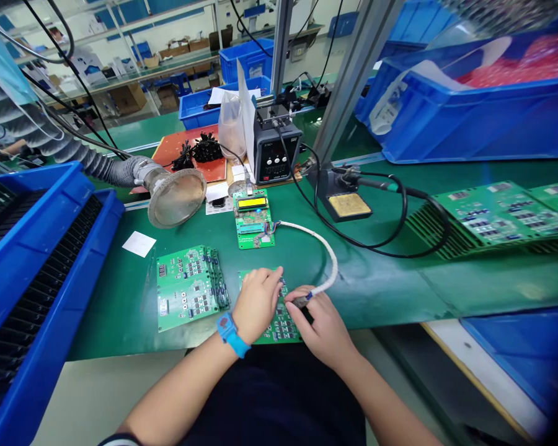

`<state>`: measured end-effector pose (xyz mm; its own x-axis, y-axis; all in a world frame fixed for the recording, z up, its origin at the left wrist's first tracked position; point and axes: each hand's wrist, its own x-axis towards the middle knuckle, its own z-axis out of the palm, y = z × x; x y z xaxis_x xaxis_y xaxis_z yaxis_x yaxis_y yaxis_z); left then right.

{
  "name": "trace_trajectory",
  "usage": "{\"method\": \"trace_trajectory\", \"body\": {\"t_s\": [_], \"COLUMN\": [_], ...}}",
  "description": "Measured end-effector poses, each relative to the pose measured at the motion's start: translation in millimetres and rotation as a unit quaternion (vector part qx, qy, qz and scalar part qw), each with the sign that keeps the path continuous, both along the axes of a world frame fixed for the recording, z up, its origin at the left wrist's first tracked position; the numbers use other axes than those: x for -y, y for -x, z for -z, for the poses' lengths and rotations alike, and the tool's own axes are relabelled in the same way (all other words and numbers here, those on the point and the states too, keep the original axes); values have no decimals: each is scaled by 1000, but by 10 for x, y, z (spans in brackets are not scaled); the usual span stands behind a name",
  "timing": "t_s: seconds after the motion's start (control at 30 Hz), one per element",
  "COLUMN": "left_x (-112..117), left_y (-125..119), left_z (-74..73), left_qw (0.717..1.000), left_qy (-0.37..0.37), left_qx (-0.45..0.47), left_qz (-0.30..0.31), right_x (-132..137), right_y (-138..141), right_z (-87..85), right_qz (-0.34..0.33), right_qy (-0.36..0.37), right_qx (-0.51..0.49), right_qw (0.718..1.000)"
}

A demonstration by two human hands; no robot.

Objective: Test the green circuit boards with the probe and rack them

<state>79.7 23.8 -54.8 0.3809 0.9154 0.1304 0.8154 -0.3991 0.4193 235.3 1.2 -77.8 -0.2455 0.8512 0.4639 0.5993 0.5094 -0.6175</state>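
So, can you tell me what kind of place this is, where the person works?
It looks like an electronics assembly workshop, probably a factory line: green circuit boards lie on a green bench mat, with a soldering iron stand and a fume extractor nozzle close by.

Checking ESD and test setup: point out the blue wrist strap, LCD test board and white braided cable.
blue wrist strap [229, 334], head view, on the band around the left wrist
LCD test board [255, 222], head view, on the green board just below its yellow display
white braided cable [335, 263], head view, on the bend of its sleeve
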Motion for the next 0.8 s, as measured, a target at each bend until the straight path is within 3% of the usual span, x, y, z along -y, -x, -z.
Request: {"method": "trace_trajectory", "body": {"t_s": [0.2, 0.33, 0.8], "left_x": [269, 193, 119], "left_y": [180, 209, 181], "left_z": [-82, -72, -72], "left_qw": [998, 983, 981], "left_qy": [47, 120, 118], "left_qx": [-20, -111, -136], "left_qz": [43, 89, 71], "right_x": [7, 9, -2], "right_y": [-5, -12, -29], "right_z": [12, 13, 49], "right_qz": [-1, -1, -18], "right_qy": [-7, 6, -19], "right_qx": [1, 5, 3], "right_qw": [1000, 1000, 1000]}}
